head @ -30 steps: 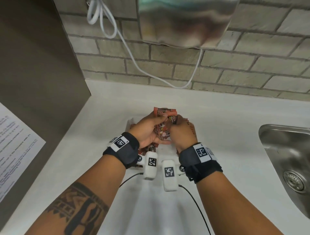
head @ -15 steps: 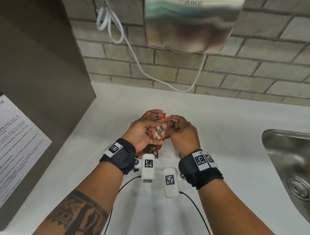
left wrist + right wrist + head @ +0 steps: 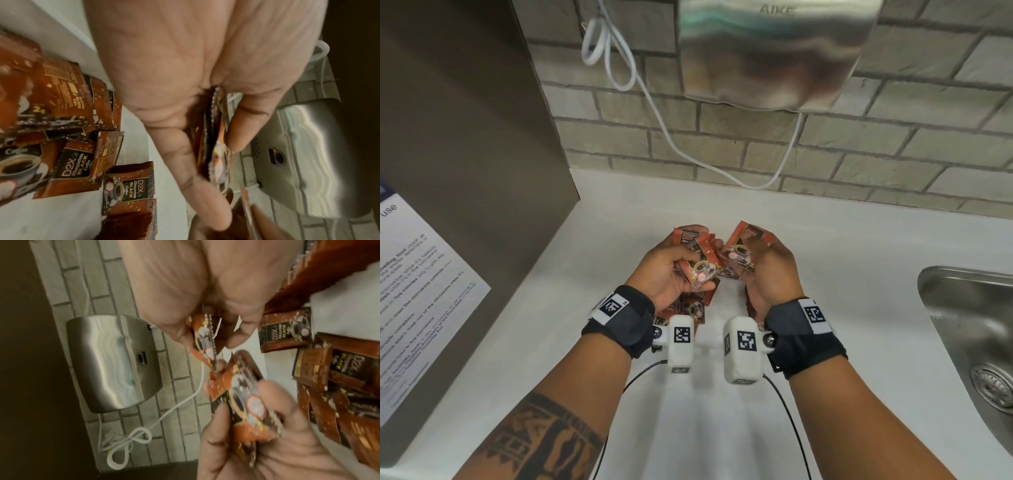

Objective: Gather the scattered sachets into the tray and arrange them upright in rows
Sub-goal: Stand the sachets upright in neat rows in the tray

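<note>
Both hands are raised above the white counter (image 3: 859, 267), each with orange-brown coffee sachets. My left hand (image 3: 674, 267) grips a small stack of sachets (image 3: 697, 263), which the left wrist view shows edge-on as the stack (image 3: 216, 134) between thumb and fingers. My right hand (image 3: 770, 267) pinches a sachet or two (image 3: 739, 250), seen as a sachet (image 3: 205, 339) in the right wrist view. More loose sachets (image 3: 78, 162) lie flat beneath the hands, and the scattered sachets (image 3: 337, 369) show there too. The tray's white floor (image 3: 51, 219) lies under them; its rim is hidden.
A steel sink (image 3: 969, 329) sits at the right. A steel hand dryer (image 3: 774, 51) hangs on the brick wall with its white cable (image 3: 654, 102) looping down. A brown cabinet side (image 3: 465, 137) with a printed notice (image 3: 417, 291) stands at the left.
The hands have drawn apart; the sachets held together a second ago are now split, a stack in the left hand and a sachet or two in the right. The head view has tilted up slightly.
</note>
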The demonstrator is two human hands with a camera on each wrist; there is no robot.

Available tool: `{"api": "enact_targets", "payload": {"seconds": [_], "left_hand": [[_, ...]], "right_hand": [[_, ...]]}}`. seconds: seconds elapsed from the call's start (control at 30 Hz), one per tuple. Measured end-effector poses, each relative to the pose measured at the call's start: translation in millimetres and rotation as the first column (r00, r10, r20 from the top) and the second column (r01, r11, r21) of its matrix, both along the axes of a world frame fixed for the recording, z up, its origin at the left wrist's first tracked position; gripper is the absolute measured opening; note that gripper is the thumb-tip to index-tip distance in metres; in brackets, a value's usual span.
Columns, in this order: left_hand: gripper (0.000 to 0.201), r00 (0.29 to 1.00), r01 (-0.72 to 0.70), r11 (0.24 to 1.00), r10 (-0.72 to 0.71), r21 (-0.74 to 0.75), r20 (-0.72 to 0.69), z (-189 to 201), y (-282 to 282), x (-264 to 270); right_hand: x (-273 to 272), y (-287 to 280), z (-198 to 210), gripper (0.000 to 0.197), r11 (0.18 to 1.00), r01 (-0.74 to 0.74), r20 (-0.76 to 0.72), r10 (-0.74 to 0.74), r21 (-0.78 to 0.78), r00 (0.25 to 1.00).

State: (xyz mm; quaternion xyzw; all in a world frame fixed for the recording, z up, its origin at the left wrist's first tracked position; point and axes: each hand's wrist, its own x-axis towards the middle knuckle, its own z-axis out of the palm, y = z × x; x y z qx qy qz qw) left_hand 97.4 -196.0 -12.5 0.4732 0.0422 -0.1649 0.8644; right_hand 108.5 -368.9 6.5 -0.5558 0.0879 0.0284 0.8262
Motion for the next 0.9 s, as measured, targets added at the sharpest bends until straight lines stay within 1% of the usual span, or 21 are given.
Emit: {"api": "enact_targets", "payload": {"seconds": [0.07,0.13,0.17,0.2,0.27,0.3,0.33,0.37,0.43,0.5,0.53,0.63,0.67,0.7,0.77,0.8,0.87,0.9], "left_hand": [[0.044,1.0,-0.002,1.0,0.002,-0.004,0.021,-1,5,-1],[0.047,0.999,-0.008,0.998,0.005,0.056,0.051,-1,6,-3],[0.048,0.998,-0.009,0.996,0.004,0.09,0.06,-1,5,-5],[0.048,0.998,-0.004,0.992,-0.004,0.123,0.068,0,4,-6],[0.044,0.996,0.01,0.981,-0.026,0.192,0.083,0,2,-6],[0.041,0.995,0.011,0.974,-0.033,0.226,0.091,0,1,-6],[0.039,0.995,0.01,0.968,-0.035,0.251,0.096,-1,0,-6],[0.038,0.995,0.008,0.966,-0.034,0.26,0.095,-1,-1,-6],[0.04,0.997,0.004,0.965,-0.025,0.261,0.079,-1,-3,-5],[0.047,0.999,0.004,0.968,-0.016,0.252,0.047,0,-3,-5],[0.049,1.0,0.016,0.975,-0.02,0.222,0.015,0,-1,-4],[0.044,0.998,0.047,0.997,-0.044,0.066,-0.047,1,5,-3],[0.042,0.998,0.042,0.998,-0.039,0.057,-0.047,1,7,-2],[0.039,0.999,0.034,0.997,-0.032,0.074,-0.031,1,9,-2],[0.033,1.0,0.017,0.989,-0.019,0.147,0.012,3,10,-1],[0.033,0.999,0.011,0.983,-0.018,0.182,0.033,4,9,-2],[0.035,0.996,0.013,0.972,-0.032,0.235,0.078,6,7,-4],[0.038,0.995,0.012,0.966,-0.038,0.26,0.095,6,5,-5]], "right_hand": [[-4,-4,3,0.031,0.999,-0.03,0.016,0.03,0.04,0.999],[-4,-7,1,0.036,0.998,-0.059,0.023,0.059,0.006,0.998],[-4,-7,-1,0.036,0.996,-0.076,0.021,0.077,-0.046,0.997],[-4,-6,-2,0.034,0.987,-0.093,0.02,0.096,-0.132,0.995],[-6,-4,-4,0.031,0.931,-0.192,0.03,0.211,-0.309,0.977],[-7,-4,-4,0.038,0.888,-0.25,0.025,0.281,-0.386,0.96],[-8,-5,-5,0.046,0.853,-0.3,0.016,0.339,-0.426,0.941],[-11,-4,-4,0.049,0.839,-0.339,0.013,0.38,-0.427,0.925],[-15,-4,-2,0.045,0.836,-0.383,0.011,0.421,-0.394,0.907],[-16,-4,-3,0.041,0.85,-0.382,0.002,0.41,-0.362,0.912],[-15,-4,-4,0.037,0.863,-0.368,0.005,0.394,-0.346,0.919],[-13,-6,-6,0.024,0.887,-0.329,-0.019,0.341,-0.324,0.94],[-11,-8,-6,0.018,0.898,-0.317,-0.031,0.323,-0.305,0.946],[-10,-9,-5,0.022,0.912,-0.303,-0.044,0.303,-0.277,0.952],[-6,-11,-3,0.044,0.94,-0.282,-0.065,0.274,-0.194,0.959],[-4,-11,-3,0.048,0.946,-0.27,-0.045,0.266,-0.181,0.963],[-5,-8,-1,0.043,0.935,-0.272,0.011,0.281,-0.228,0.96],[-6,-6,-2,0.046,0.917,-0.283,0.03,0.303,-0.282,0.952]]}}
